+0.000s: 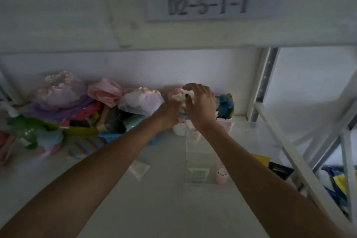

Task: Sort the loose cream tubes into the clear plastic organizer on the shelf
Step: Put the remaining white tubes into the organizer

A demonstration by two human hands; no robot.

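Both my arms reach to the back of the white shelf [154, 189]. My right hand [201, 104] and my left hand [170, 114] are together at the back wall, fingers closed on a small pale cream tube [180, 96] held between them. Below the hands stands the clear plastic organizer [251, 141]. Inside it I see a pink tube [221, 174], a pale green tube [199, 175] and another pinkish tube [194, 134]. A flat white sachet [139, 168] lies loose on the shelf left of the organizer.
A heap of pastel bags and mesh puffs [63, 92] and colourful toys [29, 131] fills the shelf's back left. A blue-green bundle [226, 105] sits behind the organizer. The shelf post [266, 79] stands right. A label reading D2-5-1-1 [206, 6] hangs above.
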